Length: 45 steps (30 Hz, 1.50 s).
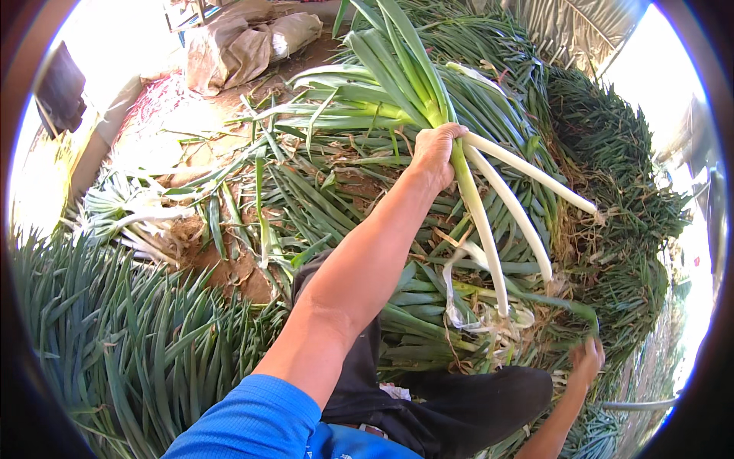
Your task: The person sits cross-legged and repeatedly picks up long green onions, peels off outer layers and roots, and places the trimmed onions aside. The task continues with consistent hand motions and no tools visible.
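Note:
My left hand (438,154) grips a small bunch of Welsh onions (431,108) at the join of leaf and stem. Their green tops fan upward, while three long pale shafts (510,206) hang to the lower right with roots at the tips. Low on the right, my right hand (588,358) is blurred and pinches a green leaf strip (584,310) that trails back towards the shafts. Thin whitish peeled skin (453,298) dangles beside the nearest shaft. Under the bunch, more onions (436,338) lie across the ground by my bent leg.
Dense piles of green onions stand at the lower left (143,338) and along the right (608,229). A smaller heap with roots (155,224) lies on the bare soil at left. Crumpled brown sacks (235,46) rest at the back, near pinkish-red strands (150,103).

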Tool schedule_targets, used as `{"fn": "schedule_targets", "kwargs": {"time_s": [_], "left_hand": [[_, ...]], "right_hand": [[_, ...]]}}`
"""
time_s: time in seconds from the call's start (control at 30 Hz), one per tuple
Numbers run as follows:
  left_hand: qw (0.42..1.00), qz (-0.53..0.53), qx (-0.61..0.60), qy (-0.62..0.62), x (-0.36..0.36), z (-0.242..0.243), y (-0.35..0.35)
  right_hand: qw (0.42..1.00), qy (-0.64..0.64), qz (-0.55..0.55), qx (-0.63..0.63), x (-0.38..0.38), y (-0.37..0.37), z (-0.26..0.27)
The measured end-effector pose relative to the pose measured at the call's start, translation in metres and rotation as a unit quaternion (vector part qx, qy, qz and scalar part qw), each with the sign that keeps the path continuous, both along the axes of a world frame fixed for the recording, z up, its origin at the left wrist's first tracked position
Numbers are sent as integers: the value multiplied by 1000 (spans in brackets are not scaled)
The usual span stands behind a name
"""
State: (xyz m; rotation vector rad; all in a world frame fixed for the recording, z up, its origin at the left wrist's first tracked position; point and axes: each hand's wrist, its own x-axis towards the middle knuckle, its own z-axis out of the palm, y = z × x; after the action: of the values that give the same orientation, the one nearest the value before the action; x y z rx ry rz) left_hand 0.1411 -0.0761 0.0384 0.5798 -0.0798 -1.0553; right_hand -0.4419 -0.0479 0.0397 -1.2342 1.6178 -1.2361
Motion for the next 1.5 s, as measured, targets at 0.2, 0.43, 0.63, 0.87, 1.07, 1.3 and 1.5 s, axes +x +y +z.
{"fn": "schedule_targets", "kwargs": {"time_s": [0.2,0.43,0.63,0.87,1.07,1.3,1.5], "left_hand": [[999,-34,23,13,-8,11,11],[983,-178,-7,-51,-46,4,19],[968,-226,37,-102,-87,-2,34],[976,-102,161,-110,-108,-23,30],[934,8,112,-340,-113,-2,34],[980,120,95,-127,-48,29,43],[952,-84,210,-207,-91,-40,58]], "right_hand": [[883,392,-99,237,-176,39,-58],[983,-27,180,9,44,-18,56],[885,44,442,136,223,17,54],[824,-279,403,283,277,89,-26],[844,-291,403,204,271,82,-29],[830,-344,408,162,264,73,-45],[851,-265,417,181,270,83,-40]]}}
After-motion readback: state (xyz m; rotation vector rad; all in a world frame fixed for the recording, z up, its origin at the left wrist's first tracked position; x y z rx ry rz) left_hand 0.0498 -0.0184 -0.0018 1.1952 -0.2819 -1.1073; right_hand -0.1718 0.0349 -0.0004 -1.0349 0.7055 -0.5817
